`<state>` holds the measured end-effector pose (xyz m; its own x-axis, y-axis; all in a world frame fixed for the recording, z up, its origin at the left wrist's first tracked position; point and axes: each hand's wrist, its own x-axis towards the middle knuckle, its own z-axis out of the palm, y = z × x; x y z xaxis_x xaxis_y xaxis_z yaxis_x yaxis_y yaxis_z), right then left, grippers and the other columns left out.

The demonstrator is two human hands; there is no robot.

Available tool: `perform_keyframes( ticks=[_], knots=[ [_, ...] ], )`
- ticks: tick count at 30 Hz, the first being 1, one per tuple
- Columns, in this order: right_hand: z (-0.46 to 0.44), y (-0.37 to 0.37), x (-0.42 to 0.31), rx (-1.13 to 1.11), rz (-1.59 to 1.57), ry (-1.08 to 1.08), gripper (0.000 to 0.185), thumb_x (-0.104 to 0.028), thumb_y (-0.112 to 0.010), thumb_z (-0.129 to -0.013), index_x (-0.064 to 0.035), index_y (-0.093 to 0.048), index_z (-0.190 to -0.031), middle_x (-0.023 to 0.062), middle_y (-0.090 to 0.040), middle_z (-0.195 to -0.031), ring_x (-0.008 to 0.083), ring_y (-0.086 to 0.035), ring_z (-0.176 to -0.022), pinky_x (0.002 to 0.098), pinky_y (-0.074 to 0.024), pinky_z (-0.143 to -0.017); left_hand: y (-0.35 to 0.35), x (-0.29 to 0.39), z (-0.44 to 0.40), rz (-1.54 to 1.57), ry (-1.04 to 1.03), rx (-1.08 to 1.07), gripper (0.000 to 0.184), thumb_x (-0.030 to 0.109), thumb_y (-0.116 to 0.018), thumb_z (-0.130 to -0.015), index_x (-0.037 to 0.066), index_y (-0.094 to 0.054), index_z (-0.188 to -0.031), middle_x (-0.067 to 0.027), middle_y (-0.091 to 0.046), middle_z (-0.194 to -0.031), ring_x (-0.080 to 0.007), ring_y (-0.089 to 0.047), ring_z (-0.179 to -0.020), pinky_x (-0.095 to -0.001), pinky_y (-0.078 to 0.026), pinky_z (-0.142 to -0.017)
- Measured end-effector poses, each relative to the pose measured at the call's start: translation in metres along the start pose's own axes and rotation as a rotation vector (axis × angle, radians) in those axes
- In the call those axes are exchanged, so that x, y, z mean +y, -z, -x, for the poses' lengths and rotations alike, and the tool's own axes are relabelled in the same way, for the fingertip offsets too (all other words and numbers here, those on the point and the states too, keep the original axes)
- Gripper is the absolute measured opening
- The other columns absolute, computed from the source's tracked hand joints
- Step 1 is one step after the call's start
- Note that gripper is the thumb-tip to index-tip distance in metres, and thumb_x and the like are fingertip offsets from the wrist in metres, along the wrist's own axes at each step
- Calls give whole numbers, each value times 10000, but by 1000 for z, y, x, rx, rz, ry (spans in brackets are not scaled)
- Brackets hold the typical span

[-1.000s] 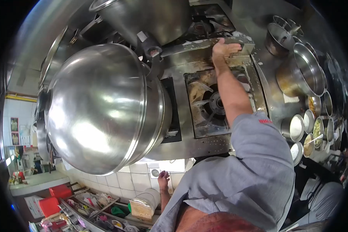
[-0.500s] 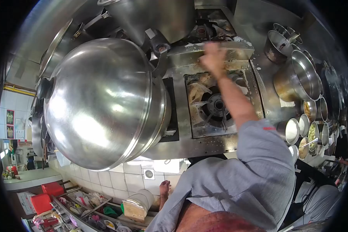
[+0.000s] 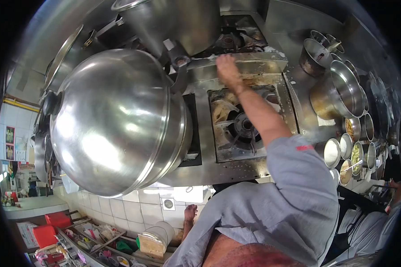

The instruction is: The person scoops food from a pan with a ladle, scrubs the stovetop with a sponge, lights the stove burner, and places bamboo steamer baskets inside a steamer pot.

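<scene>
My right hand (image 3: pixel 227 70) reaches over the stove to the raised steel ledge (image 3: pixel 258 65) behind the front burner (image 3: pixel 246 125). Its fingers are curled down against the ledge, and whatever may be in them is hidden. Beneath my forearm lies the burner's black grate, with brown stains on the plate around it. My left hand (image 3: pixel 190 212) hangs low at my side above the tiled floor, holding nothing, its fingers loosely apart. Left of the burner stands a large pot under a big domed steel lid (image 3: pixel 111 120), close to my right hand's side.
A tall steel pot (image 3: pixel 178 26) stands at the back beside a rear burner (image 3: pixel 229 41). To the right are steel pots (image 3: pixel 338 91) and several small food containers (image 3: pixel 332 153). A white bucket (image 3: pixel 158 233) sits below near cluttered shelves (image 3: pixel 98 240). Another person's grey clothing (image 3: pixel 365 233) shows at lower right.
My right hand has moved left along the ledge, toward the tall pot. My left hand stays low at my side. The whole view has shifted slightly.
</scene>
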<state>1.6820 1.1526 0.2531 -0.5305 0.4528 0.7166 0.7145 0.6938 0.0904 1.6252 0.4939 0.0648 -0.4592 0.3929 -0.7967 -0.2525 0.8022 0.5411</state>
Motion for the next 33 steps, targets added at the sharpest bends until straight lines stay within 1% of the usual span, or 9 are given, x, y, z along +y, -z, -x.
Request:
perform_keyframes(
  ticks=[3, 4, 7, 14, 17, 18, 23, 29, 33],
  knots=[
    [-19, 66, 24, -540, -618, -558, 197, -67, -447, -764, -10, -529, -934, 214, -521, -1023, 316, -488, -989, 413, -385, -838, 3, 8, 0, 0, -99, -20, 266, 215, -626, -758, 51, -557, -956, -40, -588, -777, -115, -579, -626, -236, -427, -455],
    [17, 40, 68, -150, -234, -45, 210, -87, -456, -784, -27, -530, -971, 189, -530, -1012, 308, -485, -1007, 422, -359, -872, 0, 21, 4, 83, -73, 23, 259, 216, -625, -759, 54, -556, -949, -36, -585, -778, -115, -578, -624, -236, -425, -458],
    [41, 59, 136, -78, 217, -223, 246, -67, -509, -690, -34, -561, -928, 144, -550, -923, 302, -507, -883, 416, -385, -799, 7, 7, 0, 258, 34, 134, 213, 202, -605, -776, 53, -549, -918, -23, -573, -763, -114, -559, -610, -239, -417, -464],
    [-9, 20, -30, 24, -38, -59, 203, -102, -463, -726, -14, -544, -890, 179, -518, -949, 336, -492, -918, 417, -372, -829, 12, -19, -41, -192, -131, -109, 303, 198, -616, -759, 59, -549, -1021, -32, -585, -830, -128, -565, -668, -257, -426, -510],
    [-3, 78, 22, -330, -525, -468, 222, -96, -454, -743, -6, -520, -935, 185, -492, -978, 320, -479, -957, 425, -341, -869, 10, 1, -36, -119, -304, -56, 290, 193, -605, -759, 65, -551, -1013, -35, -585, -854, -132, -565, -721, -287, -436, -552],
    [19, 59, 64, -132, 34, -77, 234, -110, -455, -761, -9, -523, -961, 161, -500, -973, 279, -478, -967, 445, -316, -872, 9, 10, -32, -103, -341, -31, 285, 190, -603, -758, 65, -552, -1009, -36, -585, -856, -133, -564, -734, -297, -439, -563],
    [22, 83, 115, -434, 325, -313, 259, -126, -477, -751, -15, -569, -967, 121, -539, -972, 251, -488, -956, 441, -352, -823, 13, 8, -12, 194, 101, 122, 264, 188, -609, -754, 57, -551, -976, -33, -578, -810, -129, -555, -657, -274, -430, -507],
    [-22, -2, -57, 182, -64, -27, 137, -55, -505, -662, -43, -555, -789, 159, -549, -814, 324, -510, -836, 433, -390, -756, 3, 4, -17, -164, -147, -55, 318, 181, -618, -752, 31, -543, -1023, -37, -593, -811, -129, -574, -639, -254, -430, -470],
    [3, 28, 27, -116, -344, -117, 195, -41, -463, -705, -39, -515, -893, 152, -501, -890, 315, -474, -883, 451, -346, -775, 0, 12, -20, 210, 58, 58, 302, 175, -620, -765, 26, -541, -1016, -34, -587, -814, -119, -562, -637, -247, -429, -485]
  ],
)
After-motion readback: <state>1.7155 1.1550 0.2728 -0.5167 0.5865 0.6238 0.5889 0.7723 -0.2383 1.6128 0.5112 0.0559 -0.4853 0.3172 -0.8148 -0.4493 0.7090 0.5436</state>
